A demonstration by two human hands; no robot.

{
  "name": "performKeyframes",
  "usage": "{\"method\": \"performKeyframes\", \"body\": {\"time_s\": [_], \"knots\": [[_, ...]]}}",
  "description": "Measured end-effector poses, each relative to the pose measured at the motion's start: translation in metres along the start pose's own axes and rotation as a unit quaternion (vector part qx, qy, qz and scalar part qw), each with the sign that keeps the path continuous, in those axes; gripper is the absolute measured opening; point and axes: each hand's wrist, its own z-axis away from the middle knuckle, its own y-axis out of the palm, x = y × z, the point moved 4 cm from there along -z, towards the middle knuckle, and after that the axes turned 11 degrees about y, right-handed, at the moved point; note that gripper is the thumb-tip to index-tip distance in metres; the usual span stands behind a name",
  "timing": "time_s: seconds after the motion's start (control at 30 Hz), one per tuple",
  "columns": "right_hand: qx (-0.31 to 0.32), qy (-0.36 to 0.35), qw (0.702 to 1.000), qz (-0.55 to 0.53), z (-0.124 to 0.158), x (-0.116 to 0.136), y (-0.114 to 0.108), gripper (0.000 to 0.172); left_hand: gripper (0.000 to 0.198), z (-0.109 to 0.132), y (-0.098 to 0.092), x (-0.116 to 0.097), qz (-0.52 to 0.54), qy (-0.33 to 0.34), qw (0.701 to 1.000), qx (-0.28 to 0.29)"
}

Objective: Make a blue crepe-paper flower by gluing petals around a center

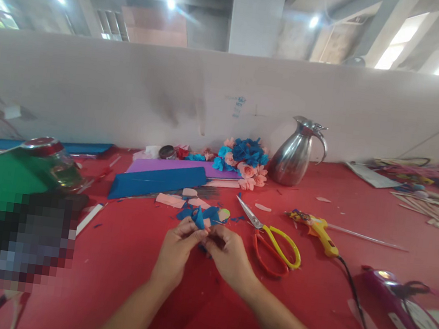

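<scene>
My left hand (176,250) and my right hand (227,254) meet over the red table (129,260), fingers pinched together on a small piece of blue foam (198,218) shaped like a petal. Loose blue and pink foam scraps (182,203) lie just beyond the fingertips. Yellow-handled scissors (274,241) rest on top of an orange-handled pair, just right of my right hand. A yellow glue gun (318,229) lies further right with its black cord trailing toward me.
A steel jug (297,152) stands by the white wall beside a bunch of pink and blue foam flowers (244,159). Blue and purple foam sheets (161,178) lie behind the scraps. A green sheet and glass jar (52,161) sit left; a purple device (399,301) right.
</scene>
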Motion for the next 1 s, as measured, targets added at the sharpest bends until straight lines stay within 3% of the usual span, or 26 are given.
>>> {"method": "performKeyframes", "body": {"time_s": [0.33, 0.77, 1.0], "knots": [[0.0, -0.001, 1.0, -0.029, -0.0013, 0.0007, 0.0, 0.015, 0.017, 0.0024, 0.0052, 0.001, 0.065, -0.052, 0.996, 0.016], [-0.003, -0.017, 1.0, 0.009, 0.0008, 0.0026, 0.0003, 0.013, 0.007, -0.0005, -0.0029, 0.0025, -0.008, -0.003, 1.0, 0.022], [-0.004, -0.01, 1.0, 0.009, 0.0, 0.0012, -0.0001, 0.016, 0.01, 0.0002, -0.0018, 0.005, 0.018, -0.027, 0.999, 0.021]]}}
